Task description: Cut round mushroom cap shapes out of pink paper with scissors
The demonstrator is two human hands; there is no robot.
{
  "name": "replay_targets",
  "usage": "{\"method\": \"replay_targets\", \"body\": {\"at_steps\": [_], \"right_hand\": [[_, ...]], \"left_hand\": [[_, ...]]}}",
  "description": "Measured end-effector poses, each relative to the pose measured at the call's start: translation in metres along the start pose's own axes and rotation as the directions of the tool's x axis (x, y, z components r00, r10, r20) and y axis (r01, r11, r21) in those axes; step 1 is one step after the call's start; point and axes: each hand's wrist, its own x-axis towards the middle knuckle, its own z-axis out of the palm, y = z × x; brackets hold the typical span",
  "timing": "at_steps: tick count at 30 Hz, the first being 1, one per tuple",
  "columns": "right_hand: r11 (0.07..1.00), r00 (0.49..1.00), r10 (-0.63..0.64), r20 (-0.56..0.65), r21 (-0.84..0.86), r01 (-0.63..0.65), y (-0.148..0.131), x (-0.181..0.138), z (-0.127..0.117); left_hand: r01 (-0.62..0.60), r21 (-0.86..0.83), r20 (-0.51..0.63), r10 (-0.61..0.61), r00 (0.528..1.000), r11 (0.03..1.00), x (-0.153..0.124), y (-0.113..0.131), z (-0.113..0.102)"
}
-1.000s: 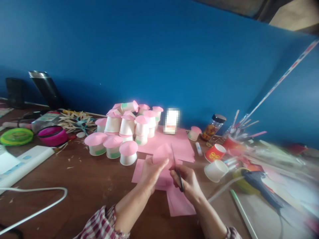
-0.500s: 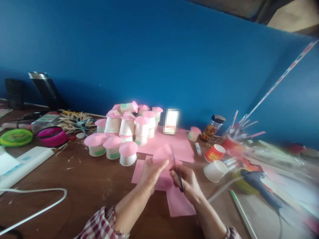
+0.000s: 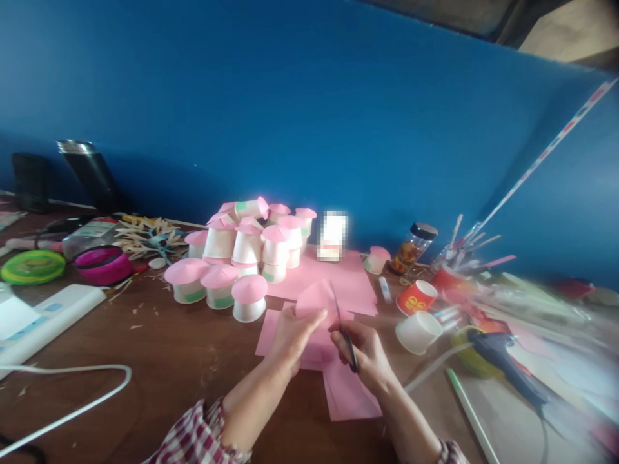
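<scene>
My left hand [image 3: 291,335] pinches a rounded piece of pink paper [image 3: 315,298] and holds it up above the table. Close to its right, my right hand [image 3: 363,351] is wrapped round the dark handles of a pair of scissors [image 3: 342,328], whose thin blades point up along the paper's right edge. Under both hands lie loose pink paper sheets [image 3: 345,393] on the brown table [image 3: 169,361]. Behind them stands a cluster of white paper cups with pink caps [image 3: 242,254].
A white cup on its side [image 3: 418,331] and a red cup [image 3: 416,297] sit to the right, near a glue stick [image 3: 385,289], a jar [image 3: 414,247] and a glue gun [image 3: 507,364]. At left are a white power strip [image 3: 46,319], a white cable [image 3: 72,399] and pink and green bowls [image 3: 101,264].
</scene>
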Motion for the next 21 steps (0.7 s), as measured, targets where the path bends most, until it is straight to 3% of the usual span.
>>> {"method": "replay_targets", "body": {"at_steps": [5, 13, 21], "right_hand": [[1.0, 1.0, 0.011, -0.006, 0.003, -0.011, 0.001, 0.0, 0.0], [1.0, 1.0, 0.011, -0.006, 0.023, -0.011, 0.002, 0.001, 0.001], [0.999, 1.0, 0.026, 0.003, 0.043, -0.026, 0.001, -0.001, 0.001]], "left_hand": [[-0.019, 0.001, 0.027, 0.019, 0.999, 1.0, 0.002, -0.002, -0.002], [-0.057, 0.008, -0.023, 0.058, 0.998, 0.998, -0.001, 0.001, 0.0], [0.034, 0.024, -0.063, -0.032, 0.997, 0.999, -0.01, 0.018, 0.009]]}}
